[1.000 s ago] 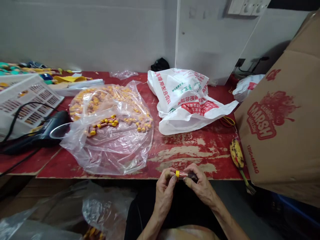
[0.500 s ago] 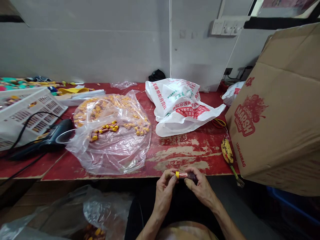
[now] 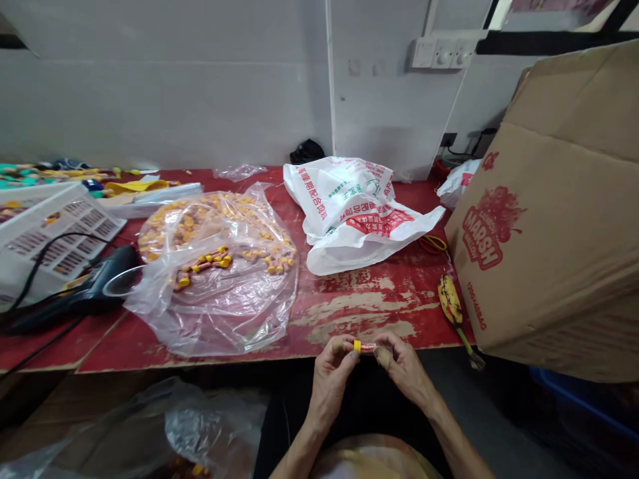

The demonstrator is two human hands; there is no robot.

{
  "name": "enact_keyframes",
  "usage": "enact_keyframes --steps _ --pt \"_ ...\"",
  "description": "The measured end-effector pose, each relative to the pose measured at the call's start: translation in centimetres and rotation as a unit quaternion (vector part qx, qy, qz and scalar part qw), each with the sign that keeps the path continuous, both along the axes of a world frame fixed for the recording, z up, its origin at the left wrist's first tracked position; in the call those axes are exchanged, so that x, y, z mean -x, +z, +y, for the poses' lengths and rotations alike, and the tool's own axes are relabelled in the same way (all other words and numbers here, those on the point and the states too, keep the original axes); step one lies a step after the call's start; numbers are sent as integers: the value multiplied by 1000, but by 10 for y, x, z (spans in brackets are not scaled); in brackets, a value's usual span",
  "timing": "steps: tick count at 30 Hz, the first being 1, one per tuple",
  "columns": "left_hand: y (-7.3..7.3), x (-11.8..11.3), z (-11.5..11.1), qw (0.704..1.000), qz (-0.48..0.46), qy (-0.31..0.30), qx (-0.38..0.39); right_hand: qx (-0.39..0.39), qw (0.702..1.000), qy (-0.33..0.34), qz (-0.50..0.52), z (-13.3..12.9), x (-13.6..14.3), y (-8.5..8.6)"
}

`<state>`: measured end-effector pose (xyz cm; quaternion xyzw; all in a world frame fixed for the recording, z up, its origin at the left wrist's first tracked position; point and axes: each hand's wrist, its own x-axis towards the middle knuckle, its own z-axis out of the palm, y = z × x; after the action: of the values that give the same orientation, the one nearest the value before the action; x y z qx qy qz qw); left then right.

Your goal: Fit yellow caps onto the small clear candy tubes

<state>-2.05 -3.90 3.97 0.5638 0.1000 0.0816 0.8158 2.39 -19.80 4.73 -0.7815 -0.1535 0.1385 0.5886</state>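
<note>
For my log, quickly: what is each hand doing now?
Left hand: shut on the tube, at its yellow cap.
Right hand: shut on the tube's other end.

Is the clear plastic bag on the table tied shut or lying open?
Open. The clear plastic bag lies spread flat on the red table, its mouth loose toward the near edge, with small yellow-capped pieces inside.

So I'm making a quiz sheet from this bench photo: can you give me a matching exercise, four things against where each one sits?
Things:
1. small yellow-capped tube
2. banana
3. cardboard box
4. clear plastic bag

Places:
A. spread on the red table, left of the white printed bag
B. between the left hand and right hand
C. at the right end of the table
D. on the table beside the box's lower corner

Pairs: 1-B, 2-D, 3-C, 4-A
</note>
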Motion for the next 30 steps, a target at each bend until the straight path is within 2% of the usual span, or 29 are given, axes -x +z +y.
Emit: enact_keyframes --steps 3,8,12,17,22,27,30 --pt "-1 1 3 999 6 20 32 -26 1000 16 1 3 0 2" --pt "0 2 4 997 6 35 72 24 999 29 -16 4 -5 1" --pt "1 -1 5 997 14 38 71 38 999 20 -19 4 -8 1" --pt "5 -8 4 996 19 36 74 25 999 -1 -29 4 -8 11" --pt "8 -12 3 996 16 18 80 73 996 -13 -49 3 -10 10" --pt "10 -12 9 995 11 14 94 44 998 -22 -40 9 -7 13" --pt "11 -11 15 994 15 27 103 62 997 -8 -54 16 -4 19"
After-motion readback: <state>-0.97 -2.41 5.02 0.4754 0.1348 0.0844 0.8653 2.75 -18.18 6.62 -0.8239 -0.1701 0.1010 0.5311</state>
